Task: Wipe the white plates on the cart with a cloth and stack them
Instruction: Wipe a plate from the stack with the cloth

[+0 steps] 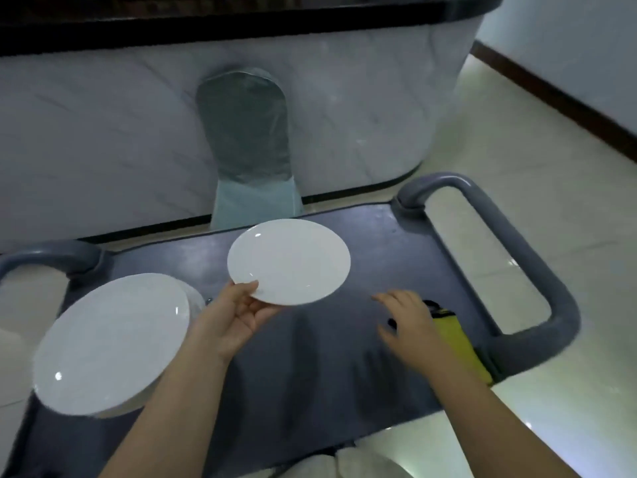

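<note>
Furthest left, a stack of round white plates point(110, 343) sits on the dark grey cart top point(310, 374). Just right of it, the left hand point(238, 319) pinches the near rim of a single round white plate point(289, 260), thumb on top, holding it above the cart's middle. The right hand point(406, 322), blurred, hovers with fingers spread and holding nothing, over a folded yellow cloth point(455, 336) beside the looped grey handle point(537, 270).

No writing, label or number is legible on the held plate point(289, 260), the 9 o'clock stack point(110, 343), or the cart point(310, 367).
</note>
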A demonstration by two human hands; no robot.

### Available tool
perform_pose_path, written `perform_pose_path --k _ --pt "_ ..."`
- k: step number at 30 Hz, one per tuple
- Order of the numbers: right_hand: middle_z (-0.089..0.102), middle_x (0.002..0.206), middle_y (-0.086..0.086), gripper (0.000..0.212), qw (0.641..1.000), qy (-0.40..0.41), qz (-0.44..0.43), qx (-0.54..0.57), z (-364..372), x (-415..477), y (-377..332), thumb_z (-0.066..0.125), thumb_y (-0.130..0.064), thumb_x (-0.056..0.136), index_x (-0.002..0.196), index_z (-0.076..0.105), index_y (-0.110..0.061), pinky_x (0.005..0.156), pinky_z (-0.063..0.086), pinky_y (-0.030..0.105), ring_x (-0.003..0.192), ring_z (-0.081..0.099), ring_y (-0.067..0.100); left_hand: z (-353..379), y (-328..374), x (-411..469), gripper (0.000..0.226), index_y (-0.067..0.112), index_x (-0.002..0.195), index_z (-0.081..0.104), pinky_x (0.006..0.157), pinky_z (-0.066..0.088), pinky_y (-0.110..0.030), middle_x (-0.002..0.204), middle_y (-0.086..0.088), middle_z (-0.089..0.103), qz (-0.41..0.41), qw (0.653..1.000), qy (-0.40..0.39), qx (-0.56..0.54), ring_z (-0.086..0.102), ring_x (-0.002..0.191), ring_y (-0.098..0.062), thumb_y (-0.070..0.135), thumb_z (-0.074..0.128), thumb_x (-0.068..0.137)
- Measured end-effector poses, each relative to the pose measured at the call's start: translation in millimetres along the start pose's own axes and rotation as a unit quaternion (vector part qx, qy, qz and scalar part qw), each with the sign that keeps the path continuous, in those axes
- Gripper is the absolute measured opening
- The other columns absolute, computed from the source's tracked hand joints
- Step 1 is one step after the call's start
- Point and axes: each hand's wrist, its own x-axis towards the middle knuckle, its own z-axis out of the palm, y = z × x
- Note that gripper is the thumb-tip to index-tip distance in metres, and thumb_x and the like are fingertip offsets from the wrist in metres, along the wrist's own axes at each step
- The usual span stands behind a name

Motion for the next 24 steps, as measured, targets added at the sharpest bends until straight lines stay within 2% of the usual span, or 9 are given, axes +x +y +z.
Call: perform_pose_path --k 3,5,7,10,13,16,20,22,24 --pt "0.041 0.144 0.012 0.066 0.969 -0.087 0.164 -0.165 -2 -34 29 0.059 -0.051 0.085 0.144 0.039 -0.03 0.108 0.034 0.045 0.127 0.039 0.033 19 -36 25 0.046 0.003 0.14 0.041 0.057 0.059 -0.043 0.125 -0.023 0.058 -0.053 0.998 -0.024 -0.004 0.063 0.099 -0.035 -0.002 0.042 0.094" --pt "0.007 0.159 0.018 0.086 0.934 -0.142 0.277 -0.175 5 -52 42 0.05 -0.069 0.083 0.152 0.008 -0.04 0.116 0.011 0.051 0.141 0.015 0.044 23 -57 36 0.048 0.004 0.141 0.04 0.058 0.059 -0.045 0.13 -0.023 0.056 -0.083 0.996 -0.029 -0.017 0.062 0.103 -0.038 -0.002 0.043 0.093" --pt "-0.004 0.16 0.023 0.095 0.927 -0.137 0.305 -0.172 18 -69 51 0.048 -0.076 0.08 0.149 -0.011 -0.046 0.116 0.003 0.055 0.142 0.012 0.049 23 -72 42 0.055 0.005 0.141 0.04 0.061 0.058 -0.048 0.132 -0.023 0.055 -0.109 0.993 -0.035 -0.038 0.059 0.11 -0.042 -0.002 0.048 0.088" --pt "0.039 0.141 0.035 0.094 0.932 -0.071 0.262 -0.241 30 -75 53 0.068 -0.064 0.074 0.15 0.02 -0.038 0.108 0.024 0.062 0.11 0.052 0.049 22 -85 44 0.063 0.008 0.141 0.041 0.064 0.058 -0.05 0.134 -0.021 0.055 -0.122 0.99 -0.041 -0.058 0.059 0.111 -0.044 -0.002 0.053 0.079" --pt "0.056 0.118 0.032 0.076 0.94 -0.043 0.247 -0.23 31 -71 52 0.08 -0.026 0.069 0.138 0.05 -0.032 0.097 0.034 0.065 0.087 0.058 0.043 18 -87 43 0.052 0.014 0.134 0.047 0.068 0.058 -0.052 0.132 -0.019 0.056 -0.106 0.991 -0.059 -0.054 0.059 0.112 -0.043 -0.006 0.047 0.086" --pt "0.059 0.112 0.028 0.065 0.958 0.034 0.245 -0.142 24 -66 54 0.066 0.004 0.075 0.129 0.048 -0.027 0.078 0.047 0.053 0.083 0.056 0.042 14 -80 38 0.047 0.017 0.13 0.05 0.068 0.058 -0.052 0.131 -0.017 0.056 -0.083 0.994 -0.07 -0.028 0.06 0.11 -0.041 -0.008 0.042 0.091" --pt "0.054 0.127 0.007 0.039 0.928 0.179 0.29 0.153 8 -48 17 0.055 -0.009 0.096 0.134 0.052 -0.017 0.099 0.045 0.044 0.118 0.05 0.027 6 -68 29 0.055 0.017 0.133 0.05 0.074 0.056 -0.057 0.134 -0.011 0.055 -0.045 0.995 -0.089 0.025 0.062 0.11 -0.041 -0.012 0.046 0.087" --pt "0.052 0.127 0.001 0.035 0.94 0.201 0.197 0.193 0 -29 -26 0.052 -0.019 0.098 0.132 0.051 -0.022 0.101 0.044 0.037 0.117 0.049 0.019 5 -63 23 0.057 0.018 0.132 0.052 0.077 0.055 -0.059 0.132 -0.009 0.058 -0.029 0.993 -0.101 0.047 0.063 0.109 -0.04 -0.013 0.048 0.085" --pt "0.048 0.13 0.003 0.041 0.968 0.154 0.072 0.182 1 -7 -71 0.048 -0.027 0.094 0.135 0.047 -0.032 0.1 0.043 0.033 0.115 0.047 0.019 6 -60 13 0.057 0.017 0.129 0.055 0.073 0.056 -0.052 0.123 -0.013 0.064 -0.02 0.99 -0.123 0.068 0.067 0.1 -0.037 -0.014 0.05 0.081"
